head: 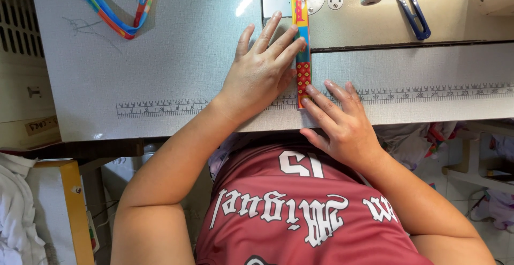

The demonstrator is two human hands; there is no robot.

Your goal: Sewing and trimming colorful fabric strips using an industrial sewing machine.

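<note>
A narrow multicoloured patterned strap [302,56] runs from the sewing machine's needle area down toward the table's front edge. My left hand [261,72] lies flat on the table, fingers spread, its fingertips pressing the strap from the left. My right hand [338,120] rests near the front edge, its index and middle fingertips touching the strap's lower end from the right. Neither hand grips anything.
A printed ruler strip [428,91] runs along the white sewing table [176,45]. Blue thread snips [411,8] lie on the machine bed at the top right. A loop of colourful strap [115,16] lies at the top left. Cloth piles sit below the table.
</note>
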